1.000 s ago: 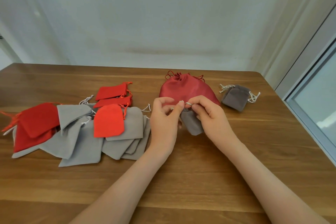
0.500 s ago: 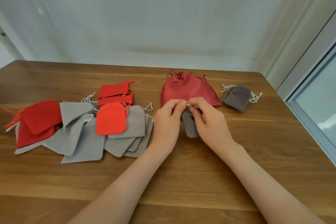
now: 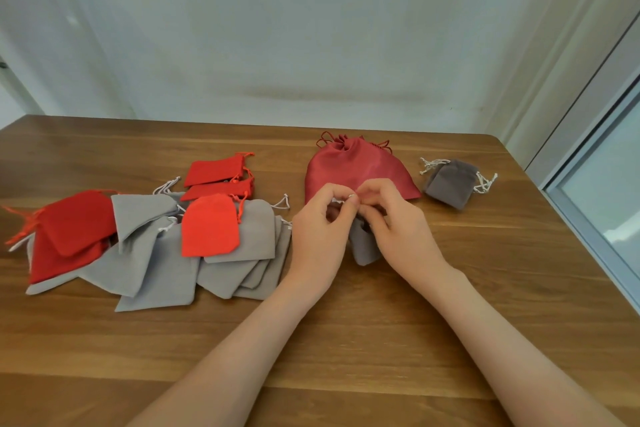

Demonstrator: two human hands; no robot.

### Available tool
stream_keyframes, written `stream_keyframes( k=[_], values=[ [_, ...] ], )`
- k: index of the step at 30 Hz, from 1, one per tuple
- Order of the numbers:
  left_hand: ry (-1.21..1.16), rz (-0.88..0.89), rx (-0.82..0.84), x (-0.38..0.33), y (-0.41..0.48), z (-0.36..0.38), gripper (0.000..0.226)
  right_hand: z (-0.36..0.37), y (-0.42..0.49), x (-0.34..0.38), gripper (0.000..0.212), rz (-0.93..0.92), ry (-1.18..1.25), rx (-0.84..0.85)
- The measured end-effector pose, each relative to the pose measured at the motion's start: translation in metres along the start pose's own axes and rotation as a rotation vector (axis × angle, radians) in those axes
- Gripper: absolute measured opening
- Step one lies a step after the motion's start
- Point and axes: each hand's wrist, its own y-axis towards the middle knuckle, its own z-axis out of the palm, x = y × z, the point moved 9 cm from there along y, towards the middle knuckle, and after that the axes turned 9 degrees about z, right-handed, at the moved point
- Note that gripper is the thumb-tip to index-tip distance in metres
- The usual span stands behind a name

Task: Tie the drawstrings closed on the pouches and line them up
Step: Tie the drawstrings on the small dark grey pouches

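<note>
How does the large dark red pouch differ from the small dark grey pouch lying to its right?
The dark red pouch is much larger than the dark grey pouch. The red one is shiny with red cords; the grey one is matte with white cords. Both lie on the table, mouths gathered shut.

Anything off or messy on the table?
Nothing spilled or torn. The pile of red and light grey pouches lies overlapped, cords poking out. The cinched dark grey pouch sits tilted. Left hand and right hand pinch the cord of the held grey pouch.
</note>
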Motion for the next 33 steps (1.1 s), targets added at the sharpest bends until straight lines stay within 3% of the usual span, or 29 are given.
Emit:
stream_keyframes(
  k=[7,11,17,22,27,33],
  values=[
    [0.093,0.102,-0.004,-0.012,0.0,0.0,0.009,-0.011,0.001,-0.009,0.016,0.172,0.197,-0.092],
    [0.15,0.123,-0.01,-0.012,0.0,-0.001,0.008,-0.01,0.005,-0.017,0.013,0.245,0.227,-0.056],
    [-0.037,0.024,0.026,0.0,0.0,0.003,0.009,-0.015,0.001,0.001,0.01,0.086,0.08,-0.088],
    [-0.181,-0.188,0.095,0.016,-0.001,0.011,0.012,-0.018,0.002,0.006,0.009,-0.001,-0.01,-0.116],
    [-0.16,-0.206,0.202,0.015,-0.002,0.017,0.014,-0.017,0.004,0.001,0.012,0.042,0.034,-0.054],
    [-0.287,-0.18,0.082,0.017,-0.001,0.013,0.012,-0.009,0.006,-0.016,0.017,0.268,0.222,0.028]
  ],
)
